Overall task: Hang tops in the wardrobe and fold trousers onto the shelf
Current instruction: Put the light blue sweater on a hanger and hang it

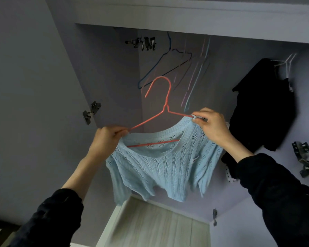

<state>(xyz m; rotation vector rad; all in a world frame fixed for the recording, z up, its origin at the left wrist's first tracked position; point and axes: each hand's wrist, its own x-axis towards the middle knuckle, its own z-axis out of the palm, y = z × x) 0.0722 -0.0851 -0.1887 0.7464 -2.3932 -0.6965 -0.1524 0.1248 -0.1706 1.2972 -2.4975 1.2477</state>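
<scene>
Landmark: the red hanger (161, 111), held up inside the open wardrobe (114, 68). A pale blue knit top (161, 164) is draped on it, neckline around the hanger's lower bar, body hanging below. Left hand (107, 138) pinches the top's shoulder at the hanger's left arm end, fingers curled on knit and wire together. Right hand (212, 125) does the same at the hanger's right arm end, fingertips closed on the collar edge where it meets the wire; that shoulder looks not fully seated. The hanger's long axis runs left-low to right-high between the two hands, hook standing above its middle with the open side facing left. Above and behind the hook hang several empty wire hangers (168, 68), blurred; the rail itself cannot be made out. A black garment (264, 107) hangs to the right of the red hanger on a white hanger. Judgement: step in hand is dressing the top onto the hanger. The hanging place lies above and beyond the hook, about midway between the hands, neither clearly nearer; one hand must shift to the hook's neck and lift.
</scene>
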